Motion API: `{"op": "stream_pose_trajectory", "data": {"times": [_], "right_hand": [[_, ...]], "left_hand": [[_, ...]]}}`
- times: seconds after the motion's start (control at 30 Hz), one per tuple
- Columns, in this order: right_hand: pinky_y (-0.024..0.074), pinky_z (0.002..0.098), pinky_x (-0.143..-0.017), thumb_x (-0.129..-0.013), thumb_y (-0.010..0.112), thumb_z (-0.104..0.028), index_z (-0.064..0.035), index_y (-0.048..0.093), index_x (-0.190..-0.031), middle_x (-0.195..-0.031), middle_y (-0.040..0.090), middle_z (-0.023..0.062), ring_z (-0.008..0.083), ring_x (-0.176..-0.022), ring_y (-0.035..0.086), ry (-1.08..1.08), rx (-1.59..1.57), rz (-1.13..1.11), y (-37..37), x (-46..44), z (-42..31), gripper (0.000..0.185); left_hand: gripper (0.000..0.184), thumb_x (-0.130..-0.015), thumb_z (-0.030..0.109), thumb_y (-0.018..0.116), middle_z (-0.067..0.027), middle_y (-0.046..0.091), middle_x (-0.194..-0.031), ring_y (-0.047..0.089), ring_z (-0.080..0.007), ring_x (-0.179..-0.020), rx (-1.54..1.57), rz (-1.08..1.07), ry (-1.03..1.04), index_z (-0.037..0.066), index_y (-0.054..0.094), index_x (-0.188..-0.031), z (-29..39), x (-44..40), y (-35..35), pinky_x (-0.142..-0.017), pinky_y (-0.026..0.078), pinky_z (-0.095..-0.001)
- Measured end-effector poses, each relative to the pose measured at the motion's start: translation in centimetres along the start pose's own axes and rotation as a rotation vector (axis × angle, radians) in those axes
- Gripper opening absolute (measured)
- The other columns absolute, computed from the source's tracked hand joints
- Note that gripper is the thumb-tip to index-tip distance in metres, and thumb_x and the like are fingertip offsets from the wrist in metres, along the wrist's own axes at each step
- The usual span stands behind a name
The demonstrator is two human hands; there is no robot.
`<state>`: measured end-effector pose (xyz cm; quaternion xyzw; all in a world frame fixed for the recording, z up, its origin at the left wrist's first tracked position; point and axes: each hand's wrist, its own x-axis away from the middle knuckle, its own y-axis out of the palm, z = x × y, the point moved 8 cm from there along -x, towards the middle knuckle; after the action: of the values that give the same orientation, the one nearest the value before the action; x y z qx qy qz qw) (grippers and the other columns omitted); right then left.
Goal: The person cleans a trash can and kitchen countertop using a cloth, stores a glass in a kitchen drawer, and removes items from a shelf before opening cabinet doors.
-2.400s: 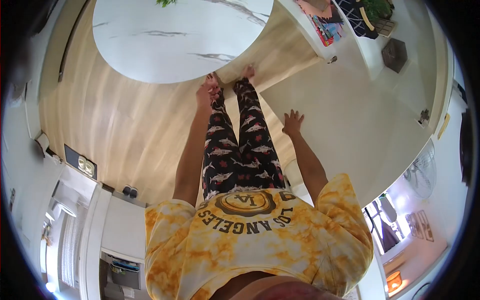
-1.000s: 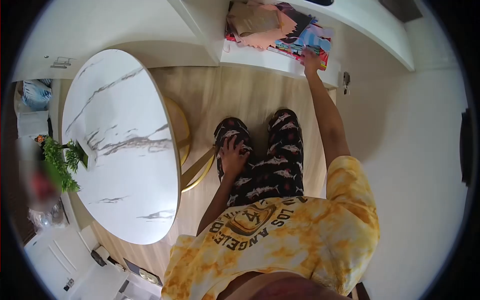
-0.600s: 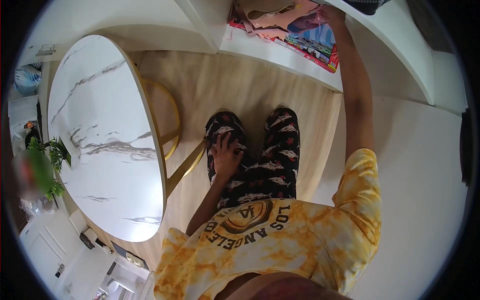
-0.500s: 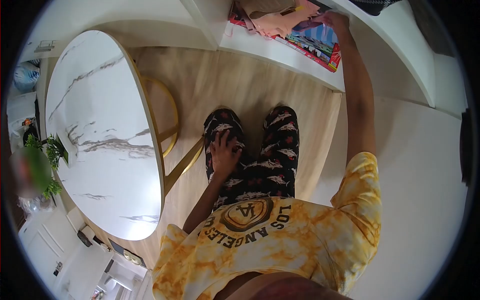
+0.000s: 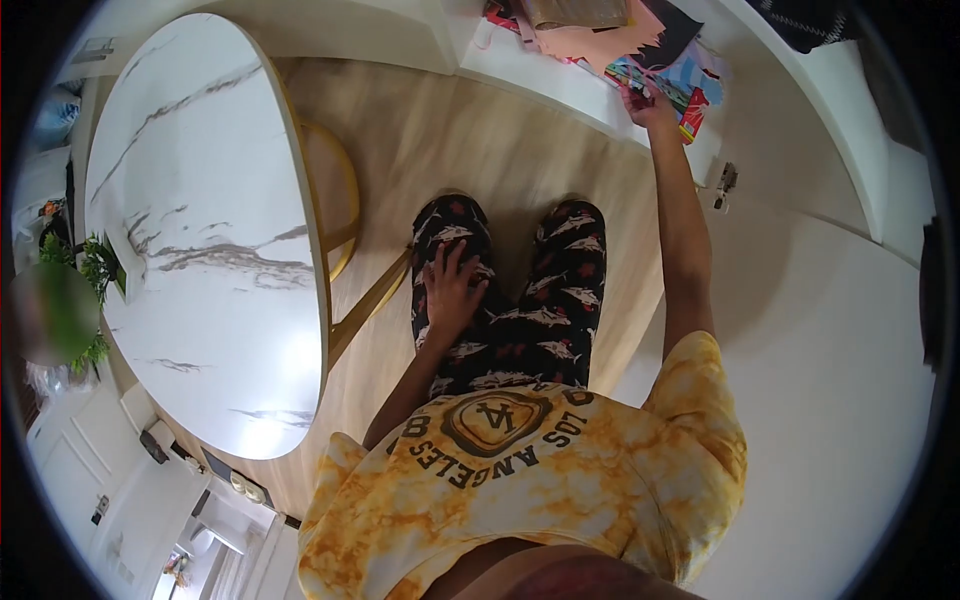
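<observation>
My left hand (image 5: 455, 290) lies flat on the left leg of my dark patterned trousers (image 5: 565, 300), fingers spread. My right hand (image 5: 648, 106) reaches up to a white shelf (image 5: 540, 95), its fingers curled at the front edge of a colourful flat box (image 5: 692, 112). Whatever may be between those fingers is too small to make out. On top of the box lie pink paper cut-outs (image 5: 600, 45), a black sheet (image 5: 675, 38) and a brown folded piece (image 5: 575, 12). Blue-striped paper (image 5: 705, 75) shows at the right of the pile.
A marble-patterned oval table (image 5: 210, 300) with gold legs stands on my left, a potted plant (image 5: 95, 270) at its far edge. A stool with a gold frame (image 5: 345, 190) is partly beneath it. White cabinet panels (image 5: 790, 400) run along my right, with a metal hinge (image 5: 725, 187).
My right hand has drawn back from the far right of the pile to the box's front edge. The black sheet now shows on top. My left hand stays on the leg.
</observation>
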<state>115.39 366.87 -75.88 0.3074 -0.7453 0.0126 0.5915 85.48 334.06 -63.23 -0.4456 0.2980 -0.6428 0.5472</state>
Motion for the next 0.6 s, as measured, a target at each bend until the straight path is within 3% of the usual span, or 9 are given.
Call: {"op": "stream_pose_trajectory", "data": {"times": [0.1,0.2,0.23,0.3,0.37,0.47,0.5,0.53,0.6], "right_hand": [[0.0516,0.0338,-0.052,-0.076,0.06,-0.025,0.0024,0.051,-0.077,-0.064,0.053,0.0115,0.0253,-0.056,0.056,0.214,-0.038,-0.037,0.6,-1.3,0.5,0.029],[0.0516,0.0346,-0.052,-0.077,0.059,-0.025,0.0018,0.05,-0.075,-0.063,0.053,0.0113,0.0264,-0.06,0.058,0.076,-0.112,0.017,0.4,-3.1,-2.0,0.029],[0.0516,0.0361,-0.051,-0.077,0.058,-0.025,0.0007,0.05,-0.076,-0.068,0.053,0.0116,0.0273,-0.068,0.059,-0.069,-0.023,-0.078,1.6,-3.3,-3.8,0.027],[0.0517,0.0381,-0.053,-0.077,0.057,-0.023,-0.0013,0.05,-0.079,-0.073,0.054,0.0114,0.0277,-0.075,0.058,-0.016,-0.078,-0.038,3.0,-1.1,-5.3,0.022],[0.0519,0.0388,-0.058,-0.078,0.053,-0.019,-0.0066,0.05,-0.087,-0.086,0.053,0.0134,0.0273,-0.081,0.057,-0.005,-0.033,-0.028,3.4,0.2,-6.3,0.016],[0.0514,0.0385,-0.061,-0.078,0.051,-0.017,-0.0094,0.049,-0.089,-0.093,0.052,0.0122,0.0254,-0.078,0.057,-0.376,0.361,-0.319,3.5,2.9,-6.2,0.014],[0.0506,0.0369,-0.064,-0.078,0.05,-0.022,-0.0105,0.051,-0.097,-0.097,0.052,0.0091,0.0222,-0.073,0.056,-0.254,0.474,-0.376,2.9,2.1,-4.1,0.022],[0.0498,0.0366,-0.066,-0.078,0.05,-0.028,-0.0104,0.05,-0.104,-0.095,0.054,0.0057,0.0205,-0.075,0.056,-0.507,0.631,-0.27,2.6,6.6,-1.3,0.031],[0.0466,0.035,-0.072,-0.076,0.053,-0.028,-0.0102,0.051,-0.105,-0.096,0.055,0.0044,0.0169,-0.087,0.054,-0.458,0.812,-0.854,3.4,12.1,8.9,0.035]], "left_hand": [[0.042,-0.071,0.028,0.062,-0.0053,0.032,-0.129,0.021,-0.03,-0.124,0.014,-0.032,-0.026,0.014,0.052,-0.109,-0.2,-0.1,0.3,-0.094,0.023,-0.0544],[0.04,-0.072,0.025,0.06,-0.0082,0.037,-0.125,0.028,-0.0312,-0.12,0.048,0.013,-0.022,0.011,0.052,-0.109,-0.5,0.0,0.0,-0.096,0.023,-0.0506],[0.038,-0.073,0.022,0.059,-0.0096,0.04,-0.123,0.031,-0.0316,-0.118,0.162,0.102,-0.086,0.01,0.052,-0.108,-1.8,0.5,-0.5,-0.096,0.024,-0.0488],[0.035,-0.074,0.017,0.058,-0.0124,0.044,-0.118,0.037,-0.0324,-0.114,0.384,0.29,-0.206,0.007,0.052,-0.107,-6.2,1.5,-1.0,-0.096,0.027,-0.0452],[0.03,-0.075,0.012,0.055,-0.0143,0.047,-0.114,0.042,-0.0326,-0.108,0.021,0.324,-0.083,0.005,0.052,-0.105,-7.3,2.7,-2.2,-0.094,0.031,-0.0422],[0.027,-0.076,0.005,0.053,-0.0157,0.047,-0.112,0.046,-0.0338,-0.103,-0.202,0.285,-0.011,0.004,0.052,-0.102,-6.2,2.6,-3.0,-0.088,0.036,-0.0415],[0.026,-0.076,0.004,0.053,-0.016,0.047,-0.112,0.047,-0.0342,-0.101,-0.228,0.257,-0.006,0.003,0.052,-0.102,-5.8,2.4,-3.5,-0.086,0.038,-0.0419],[0.026,-0.076,0.006,0.055,-0.0158,0.048,-0.111,0.048,-0.0328,-0.099,-0.05,0.264,-0.082,0.003,0.052,-0.102,-5.9,2.8,-4.4,-0.085,0.039,-0.0409],[0.028,-0.076,0.009,0.059,-0.0156,0.049,-0.108,0.051,-0.0301,-0.093,0.308,0.272,-0.229,0.001,0.052,-0.101,-5.1,4.1,-5.6,-0.083,0.04,-0.0389]]}}
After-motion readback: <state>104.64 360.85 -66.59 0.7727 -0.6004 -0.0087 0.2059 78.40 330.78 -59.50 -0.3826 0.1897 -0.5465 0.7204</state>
